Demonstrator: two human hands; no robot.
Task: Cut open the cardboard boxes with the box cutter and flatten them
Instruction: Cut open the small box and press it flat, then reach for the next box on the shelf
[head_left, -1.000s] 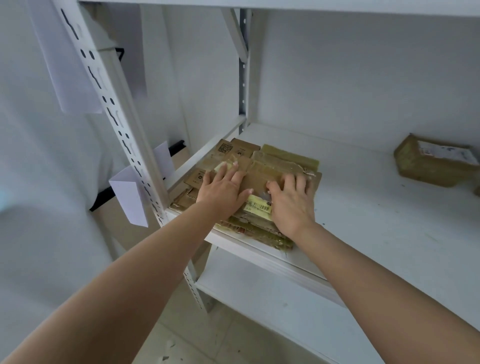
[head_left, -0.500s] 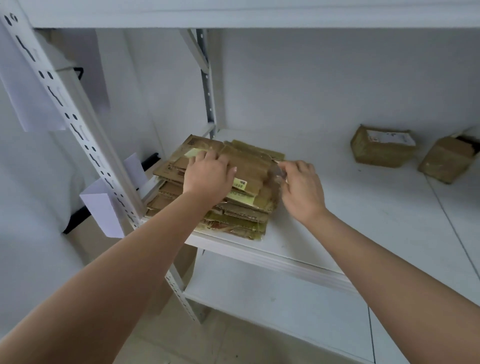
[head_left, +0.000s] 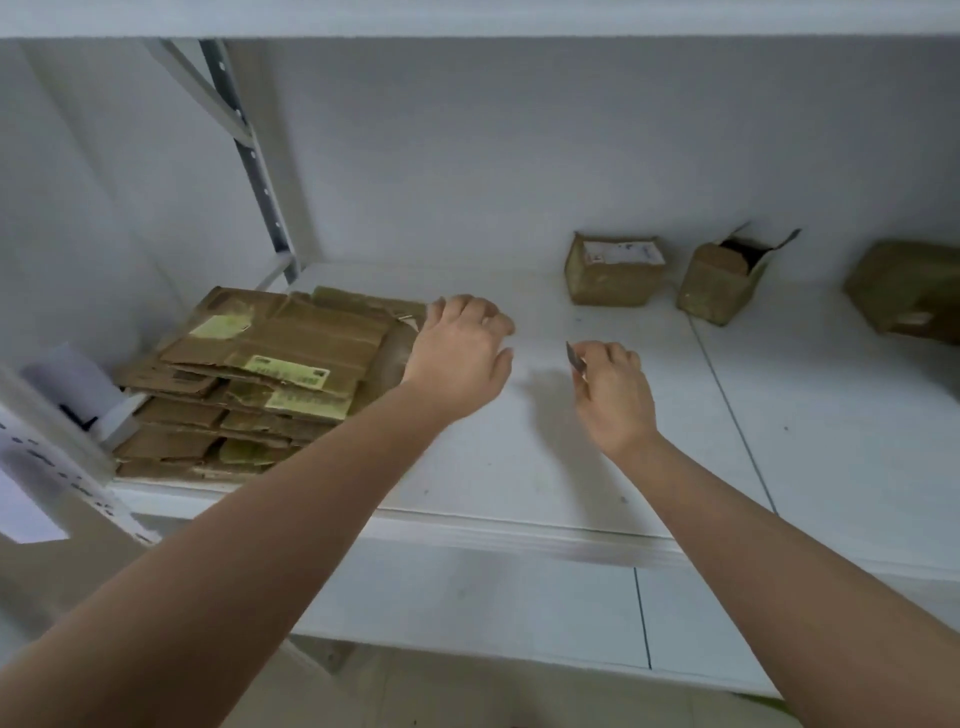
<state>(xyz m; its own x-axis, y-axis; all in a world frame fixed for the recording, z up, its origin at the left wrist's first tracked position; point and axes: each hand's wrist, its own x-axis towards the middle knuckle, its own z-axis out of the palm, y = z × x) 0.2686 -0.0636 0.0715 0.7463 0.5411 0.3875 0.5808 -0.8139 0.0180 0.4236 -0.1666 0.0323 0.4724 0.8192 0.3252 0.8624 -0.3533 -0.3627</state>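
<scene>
Right hand (head_left: 613, 395) pinches the box cutter (head_left: 575, 357); left hand (head_left: 462, 353) hangs relaxed, holding nothing. The sealed cardboard box (head_left: 613, 275) looks light and crushable: hold its corners.

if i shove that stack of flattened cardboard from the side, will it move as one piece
Probably not. The stack of flattened cardboard is loose sheets with uneven, offset edges, so upper layers would likely slide off the lower ones. The sheets look creased and bent, so they would probably flex rather than stay stiff. It sits near the shelf front edge, so pieces could slip off.
</scene>
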